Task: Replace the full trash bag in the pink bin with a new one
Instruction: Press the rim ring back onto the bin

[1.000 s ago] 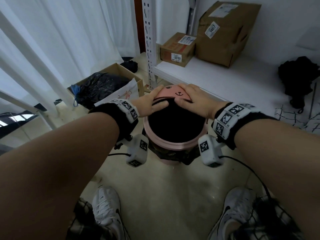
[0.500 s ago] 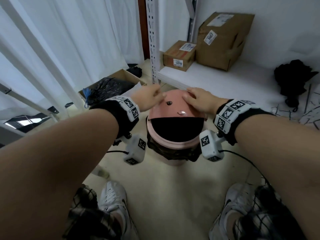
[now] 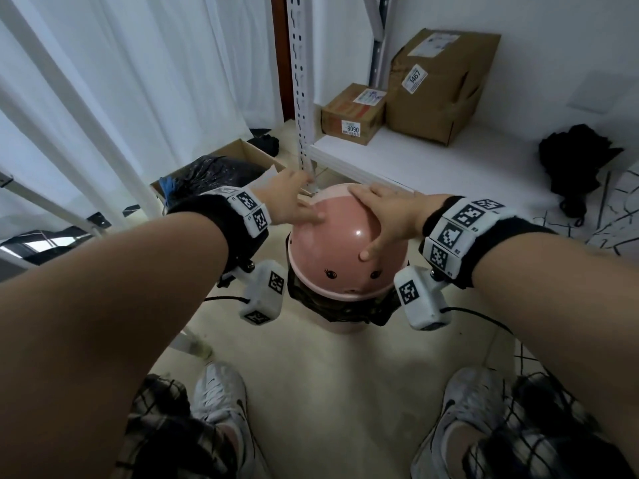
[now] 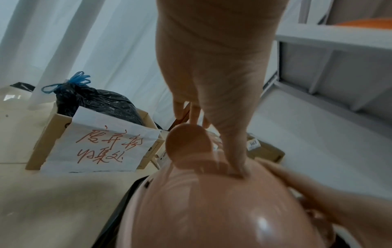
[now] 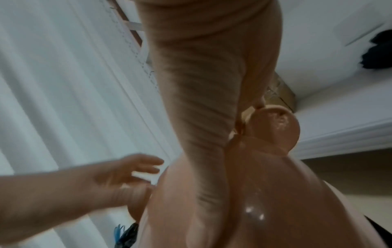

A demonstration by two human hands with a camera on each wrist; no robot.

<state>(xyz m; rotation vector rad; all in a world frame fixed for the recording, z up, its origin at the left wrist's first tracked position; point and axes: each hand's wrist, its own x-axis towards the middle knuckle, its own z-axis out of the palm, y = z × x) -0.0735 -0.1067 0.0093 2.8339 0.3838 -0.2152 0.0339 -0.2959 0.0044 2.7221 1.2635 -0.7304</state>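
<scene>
On the floor by the shelf, the pink bin [image 3: 345,324] has its dome lid [image 3: 345,243] down, black liner showing beneath. Right hand [image 3: 387,216] lies flat-fingered on top, probably seating it; left hand [image 3: 290,198] just thumb-touches, fingers loose.

floor [image 3: 311,368]: pale, carries pink bin [image 3: 342,326] at centre | open cardboard box [image 3: 242,152] at 10 o'clock, tied black bag [image 3: 211,172] inside | white shelf [image 3: 449,160] at 1 o'clock: two taped cartons [image 3: 352,114] side by side, black bundle [image 3: 577,157] at 3 o'clock
</scene>
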